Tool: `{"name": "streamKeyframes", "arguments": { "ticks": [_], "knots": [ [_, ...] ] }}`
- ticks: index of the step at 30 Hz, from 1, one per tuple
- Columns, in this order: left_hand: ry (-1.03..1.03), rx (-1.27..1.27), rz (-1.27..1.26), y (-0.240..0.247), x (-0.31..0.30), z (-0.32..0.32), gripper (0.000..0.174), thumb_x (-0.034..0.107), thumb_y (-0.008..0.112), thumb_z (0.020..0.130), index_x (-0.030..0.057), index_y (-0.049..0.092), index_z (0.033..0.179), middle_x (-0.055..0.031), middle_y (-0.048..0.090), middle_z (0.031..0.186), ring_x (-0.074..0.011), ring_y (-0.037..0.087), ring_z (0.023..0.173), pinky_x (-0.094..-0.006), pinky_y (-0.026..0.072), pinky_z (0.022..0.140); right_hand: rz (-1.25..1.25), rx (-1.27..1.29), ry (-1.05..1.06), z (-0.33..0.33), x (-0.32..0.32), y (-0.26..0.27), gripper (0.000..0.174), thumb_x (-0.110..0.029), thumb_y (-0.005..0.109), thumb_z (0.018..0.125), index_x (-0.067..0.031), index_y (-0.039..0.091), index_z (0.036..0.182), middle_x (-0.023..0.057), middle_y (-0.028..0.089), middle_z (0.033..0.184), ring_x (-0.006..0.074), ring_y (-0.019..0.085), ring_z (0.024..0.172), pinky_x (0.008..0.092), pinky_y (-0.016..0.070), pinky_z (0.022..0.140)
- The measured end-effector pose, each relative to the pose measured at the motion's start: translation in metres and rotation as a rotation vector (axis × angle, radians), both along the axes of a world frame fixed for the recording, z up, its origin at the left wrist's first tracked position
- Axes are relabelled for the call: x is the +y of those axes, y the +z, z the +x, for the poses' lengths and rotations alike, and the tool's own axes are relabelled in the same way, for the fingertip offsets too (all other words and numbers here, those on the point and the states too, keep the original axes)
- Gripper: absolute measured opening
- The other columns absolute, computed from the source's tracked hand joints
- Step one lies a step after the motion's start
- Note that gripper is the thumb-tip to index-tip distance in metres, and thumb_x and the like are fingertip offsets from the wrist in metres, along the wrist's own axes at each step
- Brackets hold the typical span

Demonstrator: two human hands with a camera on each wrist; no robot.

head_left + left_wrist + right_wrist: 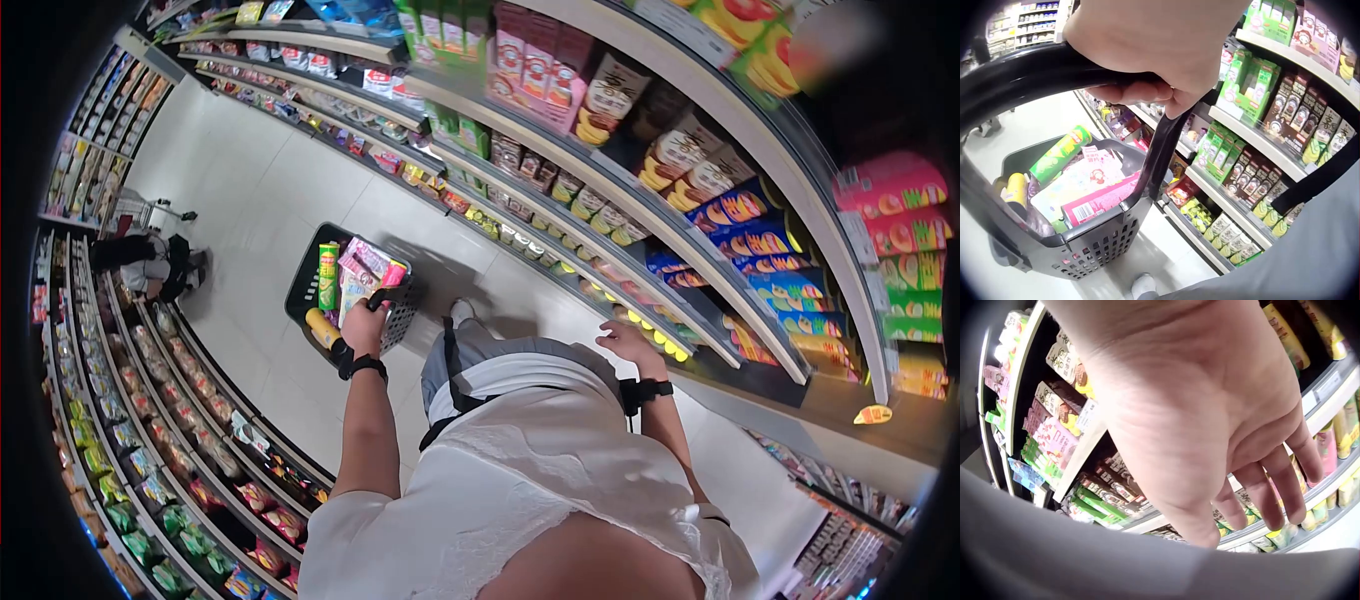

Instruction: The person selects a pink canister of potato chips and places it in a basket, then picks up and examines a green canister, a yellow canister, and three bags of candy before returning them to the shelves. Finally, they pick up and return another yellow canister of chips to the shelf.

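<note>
My left hand (pixel 362 328) grips the black handle (pixel 1019 65) of a grey shopping basket (pixel 1094 250), its fingers curled round the bar. Inside the basket lie a green chip tube (pixel 1060 153), a yellow tube (pixel 1016 190), a pink box (pixel 1100 200) and a pale pack (pixel 1094 172) with a cartoon figure. In the head view the basket hangs out in front, left of my body. My right hand (pixel 630 343) hangs by my side near the snack shelves, holding nothing. Its palm and loosely bent fingers (pixel 1266 500) show in the right wrist view.
Long shelves of boxed snacks (pixel 535 65) run along the right of the aisle. Bagged snacks fill a curved-looking shelf (pixel 150 400) on the left. Further down the tiled floor (pixel 250 190), another person (pixel 150 262) is near a shopping cart (pixel 135 208).
</note>
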State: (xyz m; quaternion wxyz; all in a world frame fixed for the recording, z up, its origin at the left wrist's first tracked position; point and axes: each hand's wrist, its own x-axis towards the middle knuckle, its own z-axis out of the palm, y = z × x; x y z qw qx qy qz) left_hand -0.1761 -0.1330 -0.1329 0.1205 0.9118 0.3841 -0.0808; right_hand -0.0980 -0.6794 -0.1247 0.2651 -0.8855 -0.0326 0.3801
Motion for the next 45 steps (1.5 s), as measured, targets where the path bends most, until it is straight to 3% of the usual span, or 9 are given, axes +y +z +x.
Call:
{"name": "streamKeyframes", "arguments": {
  "ticks": [16, 19, 23, 27, 29, 32, 38, 40, 45],
  "knots": [
    [-0.046, -0.029, 0.06, -0.006, -0.071, -0.02, 0.037, 0.036, 0.068, 0.081, 0.0066, 0.074, 0.103, -0.0195, 0.073, 0.095, -0.0388, 0.07, 0.094, -0.0468, 0.0553, 0.081, 0.148, 0.509, -0.583, -0.121, -0.15, -0.099, 0.046, -0.041, 0.063, 0.09, -0.013, 0.062, 0.127, 0.0046, 0.07, 0.109, 0.0197, 0.068, 0.094, 0.0384, 0.0514, 0.077],
    [-0.025, -0.021, 0.08, -0.012, -0.074, -0.02, 0.037, 0.036, 0.069, 0.08, 0.0067, 0.074, 0.102, -0.02, 0.073, 0.095, -0.0391, 0.07, 0.093, -0.0479, 0.0556, 0.081, 0.192, 0.626, -0.629, -0.183, -0.206, -0.183, 0.034, -0.034, 0.065, 0.086, -0.0064, 0.072, 0.105, 0.0056, 0.07, 0.101, 0.0186, 0.062, 0.088, 0.0382, 0.0503, 0.077],
    [-0.028, 0.0, 0.088, -0.013, -0.061, -0.019, 0.04, 0.039, 0.07, 0.078, 0.0081, 0.075, 0.102, -0.0199, 0.073, 0.094, -0.0376, 0.071, 0.091, -0.0474, 0.0565, 0.081, 0.381, 0.594, -0.646, -0.247, -0.231, -0.142, 0.041, -0.044, 0.063, 0.09, -0.0124, 0.071, 0.115, 0.0027, 0.068, 0.109, 0.0178, 0.058, 0.103, 0.0381, 0.0427, 0.097],
    [0.044, -0.008, 0.064, 0.01, -0.065, -0.016, 0.039, 0.042, 0.07, 0.078, 0.0098, 0.075, 0.1, -0.0182, 0.074, 0.093, -0.0355, 0.071, 0.09, -0.0466, 0.0566, 0.08, 0.404, 0.665, -0.796, -0.326, -0.312, -0.209, 0.038, -0.042, 0.061, 0.091, -0.0091, 0.071, 0.109, 0.0079, 0.072, 0.104, 0.0228, 0.063, 0.09, 0.0395, 0.0478, 0.072],
    [0.076, -0.014, 0.059, 0.01, -0.059, -0.015, 0.038, 0.041, 0.069, 0.078, 0.0103, 0.075, 0.099, -0.0174, 0.074, 0.092, -0.0349, 0.071, 0.088, -0.0464, 0.0566, 0.079, 0.326, 0.859, -1.014, -0.317, -0.287, -0.276, 0.041, -0.034, 0.056, 0.095, -0.0021, 0.066, 0.118, 0.0152, 0.069, 0.121, 0.0299, 0.064, 0.102, 0.0458, 0.0488, 0.081],
    [0.063, -0.016, 0.025, 0.006, -0.048, -0.012, 0.036, 0.042, 0.069, 0.079, 0.0116, 0.076, 0.097, -0.0158, 0.074, 0.089, -0.0337, 0.072, 0.085, -0.0454, 0.0568, 0.076, 0.117, 0.719, -0.62, -0.261, -0.253, -0.211, 0.041, -0.034, 0.06, 0.092, -0.0024, 0.067, 0.118, 0.0152, 0.07, 0.118, 0.0294, 0.065, 0.103, 0.0451, 0.0505, 0.086],
    [0.042, -0.032, 0.018, -0.006, -0.012, -0.009, 0.034, 0.042, 0.072, 0.078, 0.0127, 0.075, 0.095, -0.0134, 0.074, 0.086, -0.0318, 0.072, 0.082, -0.0443, 0.0568, 0.072, 0.129, 0.831, -0.691, -0.115, -0.081, -0.016, 0.047, -0.04, 0.068, 0.086, -0.0162, 0.066, 0.127, 0.0064, 0.066, 0.128, 0.0231, 0.058, 0.12, 0.0422, 0.0452, 0.097],
    [0.04, -0.035, 0.013, -0.007, 0.003, -0.005, 0.035, 0.043, 0.073, 0.077, 0.0122, 0.074, 0.094, -0.0125, 0.073, 0.084, -0.0309, 0.072, 0.081, -0.0442, 0.057, 0.071, 0.056, 0.823, -0.479, -0.09, -0.08, -0.098, 0.041, -0.041, 0.07, 0.084, -0.0136, 0.07, 0.115, 0.0008, 0.07, 0.104, 0.0173, 0.065, 0.086, 0.037, 0.0513, 0.079],
    [0.019, -0.044, 0.014, -0.001, 0.046, 0.002, 0.035, 0.042, 0.074, 0.076, 0.0114, 0.074, 0.093, -0.0139, 0.073, 0.086, -0.0312, 0.072, 0.083, -0.0428, 0.0577, 0.074, -0.061, 0.689, -0.244, -0.012, 0.045, -0.038, 0.04, -0.045, 0.063, 0.09, -0.0166, 0.068, 0.117, -0.0008, 0.065, 0.101, 0.0141, 0.06, 0.085, 0.0347, 0.0507, 0.078]
  ]
}}
